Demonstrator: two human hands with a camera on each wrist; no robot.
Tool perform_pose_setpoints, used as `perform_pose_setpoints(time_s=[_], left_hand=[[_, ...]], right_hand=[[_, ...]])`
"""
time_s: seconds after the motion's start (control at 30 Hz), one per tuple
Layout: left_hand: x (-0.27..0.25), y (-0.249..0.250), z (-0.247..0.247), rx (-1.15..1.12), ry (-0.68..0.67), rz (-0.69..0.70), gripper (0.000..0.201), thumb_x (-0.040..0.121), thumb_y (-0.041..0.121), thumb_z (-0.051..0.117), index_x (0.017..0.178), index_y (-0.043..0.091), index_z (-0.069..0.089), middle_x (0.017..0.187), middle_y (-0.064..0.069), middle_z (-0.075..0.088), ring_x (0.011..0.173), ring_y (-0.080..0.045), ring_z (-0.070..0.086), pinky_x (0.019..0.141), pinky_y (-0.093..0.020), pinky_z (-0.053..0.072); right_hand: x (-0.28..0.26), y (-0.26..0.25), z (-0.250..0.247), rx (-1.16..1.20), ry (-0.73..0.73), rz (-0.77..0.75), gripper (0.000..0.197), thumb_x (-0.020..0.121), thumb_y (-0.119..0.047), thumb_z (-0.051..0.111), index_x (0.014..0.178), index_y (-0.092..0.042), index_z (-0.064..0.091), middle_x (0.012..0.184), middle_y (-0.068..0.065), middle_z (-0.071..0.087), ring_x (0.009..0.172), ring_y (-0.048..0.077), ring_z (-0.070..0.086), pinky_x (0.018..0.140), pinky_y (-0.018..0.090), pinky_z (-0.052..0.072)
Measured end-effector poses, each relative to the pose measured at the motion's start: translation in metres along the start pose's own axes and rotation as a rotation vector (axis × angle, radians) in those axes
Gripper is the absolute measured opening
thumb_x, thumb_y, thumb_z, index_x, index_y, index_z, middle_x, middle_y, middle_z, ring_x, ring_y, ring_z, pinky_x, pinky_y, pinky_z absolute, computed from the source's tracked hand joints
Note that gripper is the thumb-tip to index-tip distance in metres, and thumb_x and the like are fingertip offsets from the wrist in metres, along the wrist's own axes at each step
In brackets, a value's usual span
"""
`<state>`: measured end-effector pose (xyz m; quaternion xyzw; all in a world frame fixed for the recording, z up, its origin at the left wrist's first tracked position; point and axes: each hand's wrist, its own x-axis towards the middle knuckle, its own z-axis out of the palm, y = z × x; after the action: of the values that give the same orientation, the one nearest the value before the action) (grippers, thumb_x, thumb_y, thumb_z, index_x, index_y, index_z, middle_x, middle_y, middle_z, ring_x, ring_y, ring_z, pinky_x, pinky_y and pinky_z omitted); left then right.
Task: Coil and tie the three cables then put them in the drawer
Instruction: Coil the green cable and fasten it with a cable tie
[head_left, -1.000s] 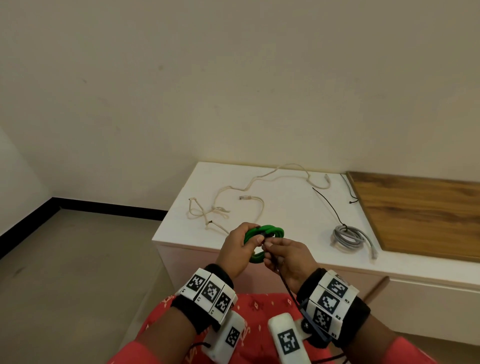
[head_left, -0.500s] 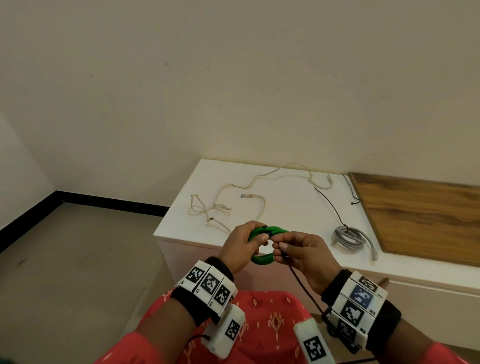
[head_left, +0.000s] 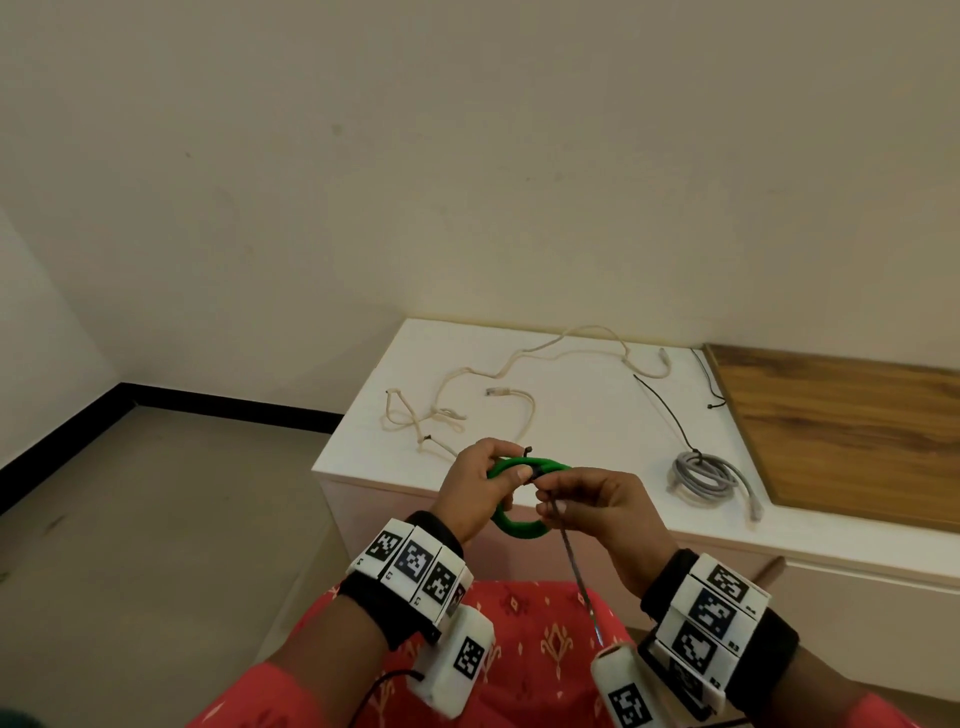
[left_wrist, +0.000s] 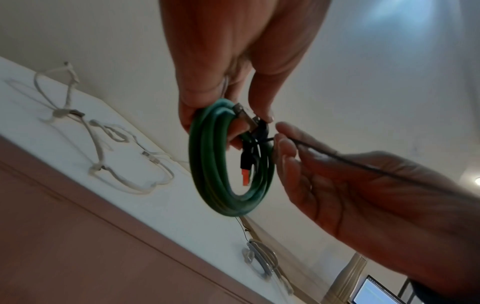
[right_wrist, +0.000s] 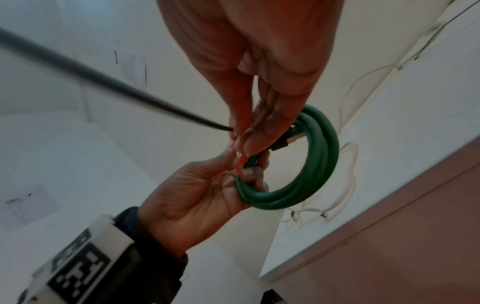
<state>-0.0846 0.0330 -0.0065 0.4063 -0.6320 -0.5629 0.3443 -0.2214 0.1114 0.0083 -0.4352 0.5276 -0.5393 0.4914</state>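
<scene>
Green coil (head_left: 519, 527) is hanging upright above the desk (head_left: 571, 415) edge; my left hand (head_left: 475, 488) is gripping its top, while my right hand (head_left: 597, 499), just beside it, is pinching the black tie (head_left: 574, 561), which is trailing toward me.

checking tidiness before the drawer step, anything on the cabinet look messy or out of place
Yes: the cream cable sprawls uncoiled and tangled across the white cabinet top. The grey cable lies coiled nearby, one end trailing loose.

left hand (head_left: 475, 488) fingers curled gripping, right hand (head_left: 597, 506) fingers pinching
</scene>
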Motion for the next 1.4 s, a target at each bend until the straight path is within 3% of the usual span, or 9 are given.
perform_pose_setpoints(time_s=[0.1, 0.23, 0.3, 0.4, 0.5, 0.63, 0.73, 1.0, 1.4], left_hand=[[0.001, 0.002, -0.001, -0.042, 0.063, 0.015, 0.011, 0.086, 0.000, 0.056, 0.096, 0.005, 0.054, 0.065, -0.003, 0.053, 0.051, -0.010, 0.047, 0.050, -0.018, 0.044], [0.000, 0.003, -0.004, -0.064, 0.080, 0.020, 0.011, 0.086, -0.003, 0.054, 0.092, 0.005, 0.058, 0.060, -0.005, 0.050, 0.048, -0.010, 0.043, 0.047, -0.017, 0.041], [0.000, 0.003, -0.007, -0.072, 0.077, 0.020, 0.013, 0.087, -0.003, 0.053, 0.092, 0.006, 0.060, 0.059, -0.006, 0.049, 0.048, -0.010, 0.043, 0.048, -0.018, 0.041], [0.001, 0.003, -0.010, -0.091, 0.075, 0.016, 0.015, 0.087, -0.004, 0.052, 0.096, 0.003, 0.062, 0.059, -0.007, 0.049, 0.045, -0.006, 0.044, 0.048, -0.018, 0.041], [0.001, 0.004, -0.009, -0.118, 0.073, 0.012, 0.017, 0.087, -0.003, 0.051, 0.100, 0.000, 0.062, 0.061, -0.007, 0.051, 0.045, -0.004, 0.044, 0.049, -0.017, 0.042], [-0.002, 0.007, -0.005, -0.171, 0.062, 0.010, 0.019, 0.087, -0.004, 0.051, 0.103, -0.002, 0.062, 0.058, -0.004, 0.050, 0.045, -0.003, 0.045, 0.049, -0.018, 0.042], [-0.004, 0.008, -0.003, -0.196, 0.028, 0.017, 0.020, 0.088, -0.004, 0.050, 0.099, 0.006, 0.062, 0.062, -0.006, 0.050, 0.044, -0.002, 0.045, 0.049, -0.017, 0.043], [-0.009, 0.014, -0.002, -0.239, -0.042, 0.030, 0.024, 0.089, -0.004, 0.048, 0.094, 0.015, 0.063, 0.067, -0.009, 0.048, 0.046, -0.003, 0.045, 0.049, -0.017, 0.044], [-0.015, 0.021, 0.003, -0.235, -0.074, 0.030, 0.021, 0.089, -0.004, 0.048, 0.101, 0.007, 0.061, 0.075, -0.012, 0.050, 0.046, -0.003, 0.045, 0.049, -0.017, 0.044]], right_hand=[[0.001, -0.003, -0.001, -0.052, 0.019, -0.079, 0.022, 0.077, 0.011, 0.061, 0.074, -0.009, 0.070, 0.061, -0.001, 0.067, 0.058, 0.009, 0.061, 0.059, 0.019, 0.052], [0.002, -0.013, -0.005, -0.069, 0.053, -0.229, 0.007, 0.073, -0.010, 0.066, 0.070, -0.007, 0.071, 0.077, 0.000, 0.064, 0.071, 0.008, 0.061, 0.065, 0.020, 0.051], [0.001, -0.020, -0.006, -0.010, 0.034, -0.270, 0.010, 0.075, -0.009, 0.063, 0.071, -0.001, 0.069, 0.075, -0.002, 0.068, 0.072, 0.007, 0.064, 0.066, 0.018, 0.052], [-0.002, -0.031, -0.005, 0.068, 0.012, -0.294, 0.009, 0.074, -0.010, 0.064, 0.075, -0.011, 0.073, 0.064, 0.002, 0.070, 0.064, 0.010, 0.063, 0.064, 0.019, 0.052], [-0.004, -0.035, -0.004, 0.068, 0.036, -0.236, 0.008, 0.076, -0.007, 0.060, 0.079, -0.008, 0.067, 0.055, 0.001, 0.065, 0.054, 0.009, 0.059, 0.056, 0.018, 0.050], [-0.003, -0.028, -0.002, 0.040, 0.060, 0.001, 0.016, 0.081, -0.005, 0.061, 0.065, -0.005, 0.061, 0.047, 0.001, 0.059, 0.044, 0.012, 0.050, 0.044, 0.018, 0.041], [-0.004, -0.023, -0.001, -0.006, 0.075, 0.107, 0.017, 0.080, -0.005, 0.064, 0.063, -0.003, 0.061, 0.044, 0.001, 0.057, 0.039, 0.010, 0.046, 0.041, 0.017, 0.037], [-0.003, -0.026, 0.001, -0.047, 0.116, 0.123, 0.012, 0.079, -0.002, 0.064, 0.068, 0.004, 0.061, 0.041, 0.000, 0.055, 0.036, 0.008, 0.046, 0.039, 0.017, 0.036], [-0.006, -0.032, 0.000, -0.053, 0.104, 0.140, 0.010, 0.080, 0.001, 0.061, 0.072, 0.005, 0.062, 0.040, -0.001, 0.055, 0.035, 0.008, 0.045, 0.038, 0.015, 0.036]])
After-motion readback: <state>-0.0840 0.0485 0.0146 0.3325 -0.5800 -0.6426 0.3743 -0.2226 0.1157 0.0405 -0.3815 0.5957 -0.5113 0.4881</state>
